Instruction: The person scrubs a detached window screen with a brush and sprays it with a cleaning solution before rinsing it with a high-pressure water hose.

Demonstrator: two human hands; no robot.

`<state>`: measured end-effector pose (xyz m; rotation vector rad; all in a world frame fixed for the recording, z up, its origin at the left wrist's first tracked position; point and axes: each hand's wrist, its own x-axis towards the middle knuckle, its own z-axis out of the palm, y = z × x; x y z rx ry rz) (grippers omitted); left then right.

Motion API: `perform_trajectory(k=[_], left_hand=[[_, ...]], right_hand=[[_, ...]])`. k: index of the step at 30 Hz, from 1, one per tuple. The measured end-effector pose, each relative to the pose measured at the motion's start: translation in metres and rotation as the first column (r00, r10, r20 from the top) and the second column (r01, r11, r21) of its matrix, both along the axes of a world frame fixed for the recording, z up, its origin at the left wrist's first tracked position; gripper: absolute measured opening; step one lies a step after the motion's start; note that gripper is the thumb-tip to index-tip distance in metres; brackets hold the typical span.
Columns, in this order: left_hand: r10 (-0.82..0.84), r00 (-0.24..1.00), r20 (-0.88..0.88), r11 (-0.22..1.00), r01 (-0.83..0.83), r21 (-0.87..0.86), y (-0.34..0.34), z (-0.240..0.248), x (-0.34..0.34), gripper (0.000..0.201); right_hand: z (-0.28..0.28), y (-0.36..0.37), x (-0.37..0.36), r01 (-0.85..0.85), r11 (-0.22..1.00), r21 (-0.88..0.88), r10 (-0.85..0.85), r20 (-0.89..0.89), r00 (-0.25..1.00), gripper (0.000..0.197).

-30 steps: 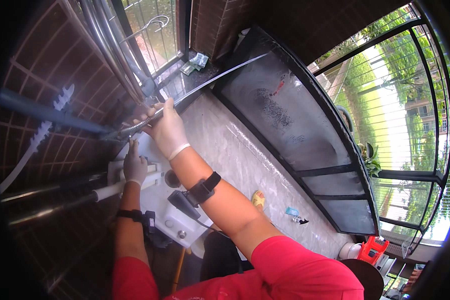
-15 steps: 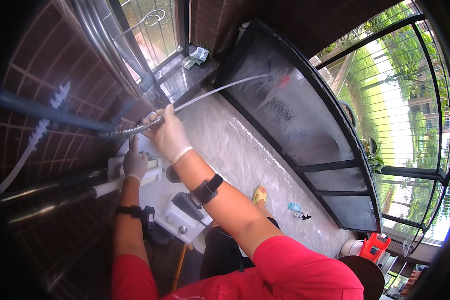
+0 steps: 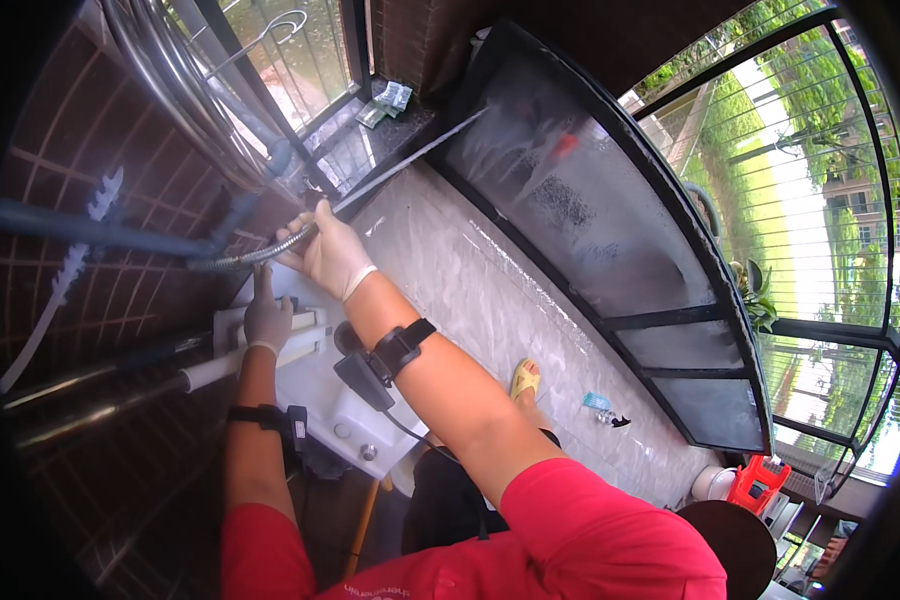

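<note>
My right hand (image 3: 332,258), in a pale glove, is closed around a flexible metal hose (image 3: 240,262). A thin stream of water (image 3: 410,160) shoots from it, up and right, onto a grey, wet glass panel (image 3: 570,210) in a black frame. My left hand (image 3: 268,318), gloved too, is just below the hose by a white basin (image 3: 355,425). One finger stretches up toward the hose, with the thumb apart. Whether that finger touches the hose I cannot tell.
Grey-blue pipe (image 3: 110,230) crosses the dark tiled wall at left. White tubes (image 3: 230,367) lie beside the basin. On the floor are a light-blue item (image 3: 597,401) and my yellow sandal (image 3: 525,380). A red stool-like thing (image 3: 758,482) and white bucket (image 3: 712,483) stand at right.
My right hand has shifted slightly left, and the water now meets the panel farther left and higher. A dark box with a cable beneath my right forearm has swung up and left.
</note>
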<state>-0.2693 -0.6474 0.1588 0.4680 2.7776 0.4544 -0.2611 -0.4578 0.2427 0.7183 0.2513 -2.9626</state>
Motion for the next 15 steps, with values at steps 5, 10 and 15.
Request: perform_trajectory(k=[5, 10, 15], left_hand=[[0.039, 0.999, 0.019, 0.998, -0.038, -0.055, -0.005, 0.000, 0.001, 0.072], [0.087, 0.991, 0.098, 0.994, -0.080, -0.075, -0.003, 0.002, 0.000, 0.077], [0.036, 0.997, 0.066, 0.998, -0.033, -0.046, 0.000, 0.005, 0.001, 0.075]], right_hand=[[-0.020, -0.019, 0.019, 0.040, 0.981, -0.190, -0.035, 0.032, 0.999, 0.039], [-0.009, -0.022, 0.022, 0.053, 0.993, -0.104, -0.051, 0.027, 0.998, 0.039], [-0.006, -0.002, 0.000, -0.027, 1.000, -0.003, 0.027, -0.040, 0.999, 0.035]])
